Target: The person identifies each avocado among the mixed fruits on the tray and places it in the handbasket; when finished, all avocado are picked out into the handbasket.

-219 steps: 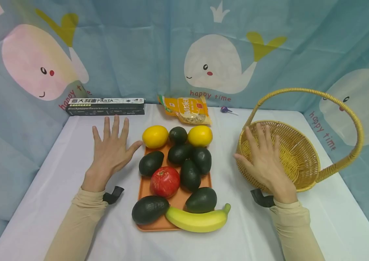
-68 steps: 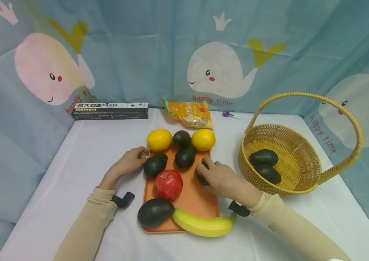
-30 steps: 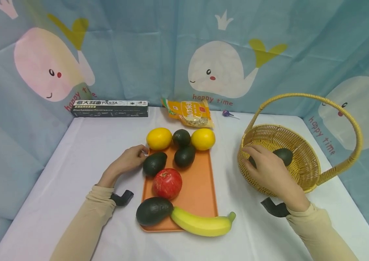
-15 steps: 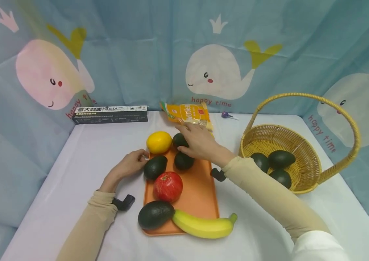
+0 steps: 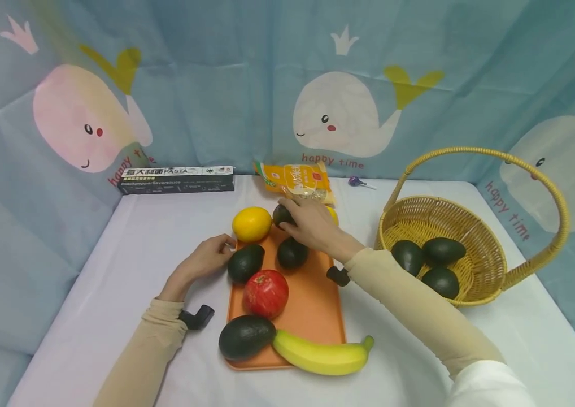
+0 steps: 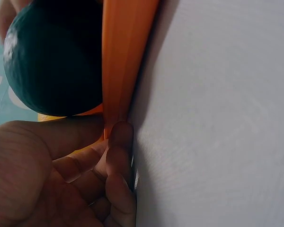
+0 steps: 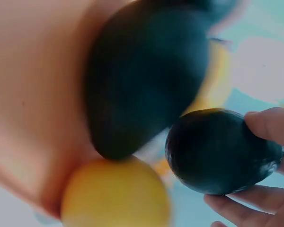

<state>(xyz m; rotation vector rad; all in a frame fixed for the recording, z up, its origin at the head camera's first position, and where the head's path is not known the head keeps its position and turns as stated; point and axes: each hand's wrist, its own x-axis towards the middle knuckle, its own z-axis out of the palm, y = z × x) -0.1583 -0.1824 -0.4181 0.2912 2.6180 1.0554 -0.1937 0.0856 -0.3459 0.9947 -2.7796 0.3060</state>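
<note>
My left hand (image 5: pixel 203 260) pinches the left rim of the orange tray (image 5: pixel 313 299); the left wrist view shows thumb and fingertips on the tray's edge (image 6: pixel 125 61). At the tray's far end, my right hand (image 5: pixel 318 226) grips a dark green avocado (image 7: pixel 217 151) between thumb and fingers. It partly covers the right-hand lemon (image 5: pixel 334 215). Another avocado (image 5: pixel 292 253) lies just in front of it. The tray also bears a left avocado (image 5: pixel 245 263), a pomegranate (image 5: pixel 266 294), a near avocado (image 5: pixel 247 337), a banana (image 5: pixel 323 354) and a left lemon (image 5: pixel 252 224).
On the right stands a tall-handled wicker basket (image 5: pixel 491 249) with three avocados (image 5: pixel 443 251) inside. Along the back lie a pasta box (image 5: pixel 178 181), an orange food bag (image 5: pixel 300 178) and a lollipop (image 5: pixel 354 181). A cloth curtain (image 5: pixel 216 102) closes off the back and sides.
Three avocados have gone from the tray into the basket. My right hand has come from the basket to the tray's far end and grips another avocado. My left hand has taken hold of the tray.
</note>
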